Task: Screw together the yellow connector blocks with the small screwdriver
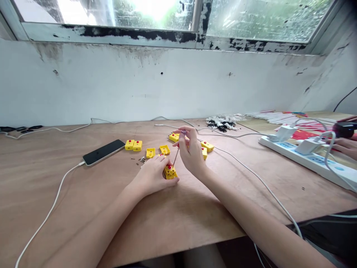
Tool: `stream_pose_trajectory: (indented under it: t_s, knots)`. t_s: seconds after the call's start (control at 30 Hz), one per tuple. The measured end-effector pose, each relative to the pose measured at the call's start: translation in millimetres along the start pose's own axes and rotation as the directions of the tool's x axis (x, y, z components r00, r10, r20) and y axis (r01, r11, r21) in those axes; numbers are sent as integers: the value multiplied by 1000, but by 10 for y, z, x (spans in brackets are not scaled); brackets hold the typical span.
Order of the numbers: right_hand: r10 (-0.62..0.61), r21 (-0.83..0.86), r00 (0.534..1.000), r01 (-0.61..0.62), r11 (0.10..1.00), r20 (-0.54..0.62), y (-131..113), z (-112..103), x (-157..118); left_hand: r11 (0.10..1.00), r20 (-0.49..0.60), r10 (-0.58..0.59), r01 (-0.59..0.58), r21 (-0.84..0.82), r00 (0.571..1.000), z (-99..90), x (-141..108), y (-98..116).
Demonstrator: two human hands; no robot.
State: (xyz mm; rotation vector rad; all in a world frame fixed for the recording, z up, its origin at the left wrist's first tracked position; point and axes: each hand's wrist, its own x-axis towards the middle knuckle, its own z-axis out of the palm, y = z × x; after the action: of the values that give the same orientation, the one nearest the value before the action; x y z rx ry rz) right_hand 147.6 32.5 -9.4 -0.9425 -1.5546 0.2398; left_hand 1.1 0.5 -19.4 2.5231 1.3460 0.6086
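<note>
Resting on the wooden table, my left hand point(156, 173) is closed around a small yellow box with a red button point(170, 172). My right hand point(191, 150) grips a screwdriver point(175, 158) by its upper end, and the thin shaft slants down to the top face of that box. Two open yellow shells point(151, 152) lie just beyond my left hand. Beside them is a small pile of screws point(142, 159). More yellow boxes point(207, 145) sit behind and right of my right hand, partly hidden by it. A pair of yellow boxes point(133, 145) stands further left.
A phone point(104, 152) lies at left on a white cable. At right is a power strip point(309, 158) with chargers, its cables crossing the table. Black and white parts point(222, 123) are heaped near the wall. Another person's hand point(346, 147) shows at the far right.
</note>
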Motion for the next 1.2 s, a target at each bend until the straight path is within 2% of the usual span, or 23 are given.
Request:
stream_pose_trajectory:
  t_s: [0.1, 0.3, 0.47, 0.67, 0.83, 1.03, 1.2]
  knots:
    - [-17, -75, 1000, 17, 997, -4, -17, -2, -6, 1000, -5, 5, -5, -2, 1000, 3, 2, 2]
    - [21, 43, 999, -22, 999, 28, -6, 8, -25, 1000, 7, 11, -11, -3, 1000, 3, 6, -4]
    - [-6, -38, 1000, 5, 999, -15, -12, 13, -8, 1000, 1, 13, -13, -4, 1000, 2, -2, -8]
    - [24, 57, 998, -27, 998, 54, 0, 1, -24, 1000, 3, 18, -18, 0, 1000, 4, 1, -18]
    - [-2, -62, 1000, 1, 998, -14, -5, 6, -16, 1000, 0, 17, -17, -12, 1000, 9, 0, -18]
    - [18, 27, 1000, -19, 999, 18, 4, -5, -4, 1000, 5, 12, -12, -11, 1000, 6, -3, -20]
    - [12, -73, 1000, -13, 997, -5, 4, 7, -13, 1000, 5, 10, -10, -12, 1000, 3, -3, -17]
